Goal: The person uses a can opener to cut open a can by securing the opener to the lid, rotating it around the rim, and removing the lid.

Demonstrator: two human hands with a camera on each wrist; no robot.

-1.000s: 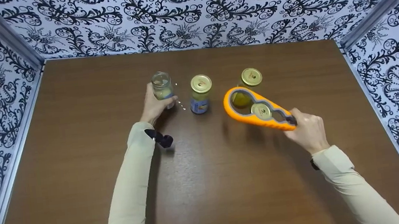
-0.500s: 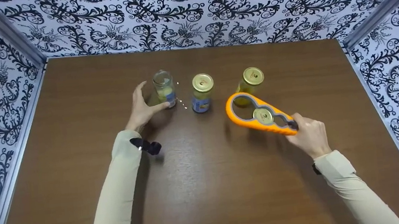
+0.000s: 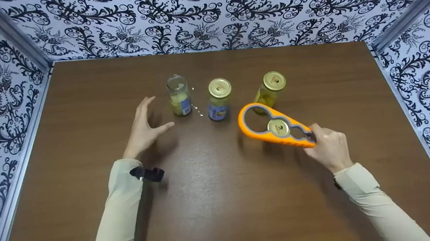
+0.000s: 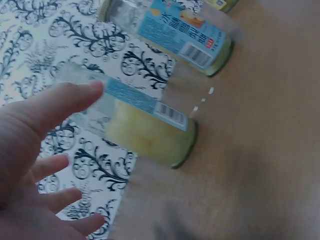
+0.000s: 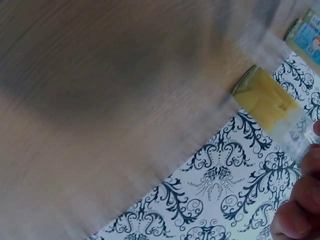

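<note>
My left hand [image 3: 142,130] is off the glass jar [image 3: 179,96], fingers and thumb spread, just to its left. This jar stands upright without a lid, pale fruit pieces and a blue label showing; the left wrist view has the same jar [image 4: 150,132] beyond the thumb. My right hand [image 3: 331,146] grips an orange jar opener [image 3: 256,132] with a grey inner edge, held above the table. A gold lid [image 3: 278,127] sits in the opener's middle opening. Only curled fingers of the right hand [image 5: 302,200] show in the right wrist view.
A lidded jar with a blue label [image 3: 217,100] stands right of the lidless one. Further right is a lidded jar of yellow fruit [image 3: 268,91], partly behind the opener. Small white bits [image 3: 198,109] lie on the brown table [image 3: 207,201]. Patterned walls [image 3: 204,14] border it.
My left hand has let go of the lidless jar and drawn back left and toward me. The right hand with the opener has shifted only slightly.
</note>
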